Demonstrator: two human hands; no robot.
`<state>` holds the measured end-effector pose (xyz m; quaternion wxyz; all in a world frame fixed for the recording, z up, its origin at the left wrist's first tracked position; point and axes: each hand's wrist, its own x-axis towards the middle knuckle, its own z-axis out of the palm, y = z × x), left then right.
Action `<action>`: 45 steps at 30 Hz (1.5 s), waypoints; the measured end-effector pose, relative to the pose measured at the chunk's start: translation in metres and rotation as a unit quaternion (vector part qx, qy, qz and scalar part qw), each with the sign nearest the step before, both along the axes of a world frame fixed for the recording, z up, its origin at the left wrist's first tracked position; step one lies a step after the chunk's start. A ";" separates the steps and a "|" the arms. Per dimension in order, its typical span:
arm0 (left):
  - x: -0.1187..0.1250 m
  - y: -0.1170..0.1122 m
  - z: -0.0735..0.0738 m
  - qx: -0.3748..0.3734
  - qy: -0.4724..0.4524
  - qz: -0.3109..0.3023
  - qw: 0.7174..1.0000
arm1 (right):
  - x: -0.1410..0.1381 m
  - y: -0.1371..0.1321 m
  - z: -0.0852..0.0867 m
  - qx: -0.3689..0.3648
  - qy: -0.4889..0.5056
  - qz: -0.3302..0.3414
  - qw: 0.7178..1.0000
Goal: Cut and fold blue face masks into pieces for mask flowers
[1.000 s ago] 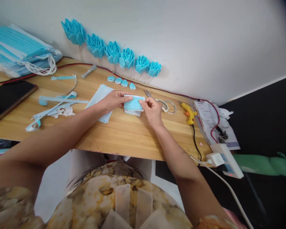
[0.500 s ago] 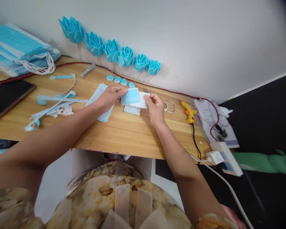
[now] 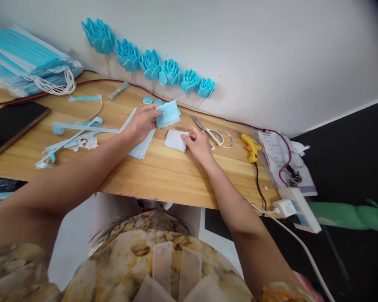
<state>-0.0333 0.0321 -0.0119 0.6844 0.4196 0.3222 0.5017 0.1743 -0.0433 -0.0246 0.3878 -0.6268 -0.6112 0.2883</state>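
Observation:
My left hand pinches a light-blue piece of mask fabric by its left edge, lifted over the table. Lower and to the right, my right hand has its thumb and fingers closed on the right edge of a white fabric piece lying on the tabletop. Under my left wrist is a stack of pale-blue mask sheets, partly covered. White-handled scissors lie just beyond my right hand. Small folded blue petals sit behind my left hand, some of them hidden.
Several blue fabric flowers on sticks lean along the wall. Bagged masks, a phone and cut strips are on the left. A tape roll, a yellow glue gun and a power strip are on the right.
My hands have moved apart. The left hand has lifted the blue piece up and away; the right has lowered the white piece to the table, and the scissors now show more fully.

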 end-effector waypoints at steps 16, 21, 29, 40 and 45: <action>0.001 -0.021 0.012 0.016 0.006 -0.266 0.964 | -0.002 -0.010 0.015 0.169 0.018 0.123 0.978; 0.001 -0.022 0.015 0.031 0.033 -0.265 0.963 | 0.001 -0.012 0.023 0.189 0.021 0.123 0.974; -0.001 -0.018 0.017 0.018 0.093 -0.136 0.986 | 0.017 -0.007 0.026 0.121 0.180 0.060 0.974; 0.004 -0.021 0.013 0.099 0.114 -0.143 0.978 | -0.001 -0.007 0.012 0.035 0.069 0.156 0.985; 0.006 -0.017 0.003 0.161 0.148 -0.152 0.964 | -0.003 -0.005 0.012 0.045 0.096 0.131 0.986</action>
